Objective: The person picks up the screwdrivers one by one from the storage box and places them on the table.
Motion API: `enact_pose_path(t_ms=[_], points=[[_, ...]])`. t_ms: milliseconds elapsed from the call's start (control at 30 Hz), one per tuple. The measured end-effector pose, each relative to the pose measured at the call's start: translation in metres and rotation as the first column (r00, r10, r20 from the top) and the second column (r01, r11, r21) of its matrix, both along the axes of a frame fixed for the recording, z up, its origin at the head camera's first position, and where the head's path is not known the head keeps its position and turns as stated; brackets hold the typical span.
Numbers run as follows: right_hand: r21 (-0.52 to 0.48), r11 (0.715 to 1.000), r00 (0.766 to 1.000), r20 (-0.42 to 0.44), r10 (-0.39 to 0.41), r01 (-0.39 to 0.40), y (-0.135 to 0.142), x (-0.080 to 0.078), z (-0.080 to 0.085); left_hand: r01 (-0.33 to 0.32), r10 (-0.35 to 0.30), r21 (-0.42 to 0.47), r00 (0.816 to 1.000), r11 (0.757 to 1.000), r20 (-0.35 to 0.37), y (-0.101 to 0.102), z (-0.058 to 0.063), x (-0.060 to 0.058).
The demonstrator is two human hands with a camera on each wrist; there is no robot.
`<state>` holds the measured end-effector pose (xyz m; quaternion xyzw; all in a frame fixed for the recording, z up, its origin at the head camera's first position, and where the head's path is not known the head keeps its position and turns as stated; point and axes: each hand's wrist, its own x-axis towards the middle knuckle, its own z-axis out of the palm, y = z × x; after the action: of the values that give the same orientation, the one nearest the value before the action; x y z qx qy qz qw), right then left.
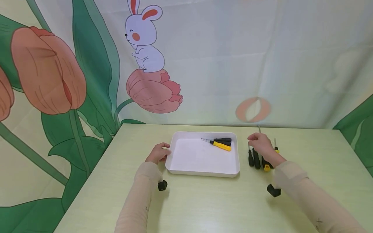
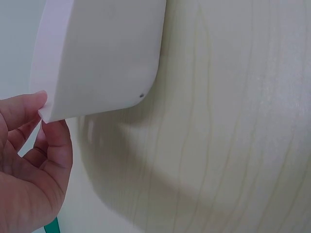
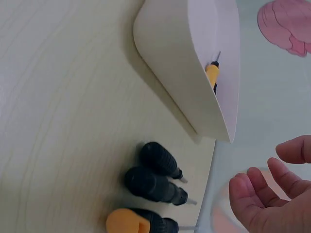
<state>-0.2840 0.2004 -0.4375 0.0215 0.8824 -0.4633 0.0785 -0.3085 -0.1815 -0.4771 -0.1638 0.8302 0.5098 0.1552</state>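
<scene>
a: so where are the loose screwdrivers [image 1: 256,160] relative to the right grip [image 1: 263,145]?

b: below it, with the handles mostly on the person's side of it. they're in a rough row on the surface [image 1: 209,207], between the white tray [image 1: 189,158] and the surface's right edge, closer to the tray. the arm hides part of the row.

a: and the long axis?

b: roughly square to the surface's far edge. shafts point at that edge, handles at the person. imo that's what matters: the fingertips are up by the shaft ends, so getting a handle would mean pulling back a bit.

a: holding anything?

b: nope, not that i can see. right wrist view shows the fingers loosely bent, a clear gap to the thumb, nothing in it.

a: left grip [image 1: 158,152]?

b: pinching the tray's left rim, well apart from the row, so the right one's way nearer. three more screwdrivers [image 1: 222,146] lie in the tray's far right corner.
</scene>
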Motion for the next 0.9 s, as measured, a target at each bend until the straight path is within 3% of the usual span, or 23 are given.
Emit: enact_pose_path(t_ms=[400, 600, 900], points=[[0.22, 0.969, 0.976, -0.159, 0.147, -0.11, -0.033, -0.003, -0.007, -0.016, 0.016, 0.0, 1.0, 1.0, 0.002, 0.0, -0.004, -0.001], [0.28, 0.944, 0.966, -0.134, 0.22, -0.176, -0.047, -0.004, -0.012, -0.016, 0.016, -0.006, 1.0, 1.0, 0.006, -0.001, -0.005, -0.003], [0.403, 0.873, 0.939, -0.083, 0.335, -0.276, -0.064, -0.012, -0.03, -0.016, 0.016, -0.012, 1.0, 1.0, 0.015, -0.002, -0.003, -0.003]])
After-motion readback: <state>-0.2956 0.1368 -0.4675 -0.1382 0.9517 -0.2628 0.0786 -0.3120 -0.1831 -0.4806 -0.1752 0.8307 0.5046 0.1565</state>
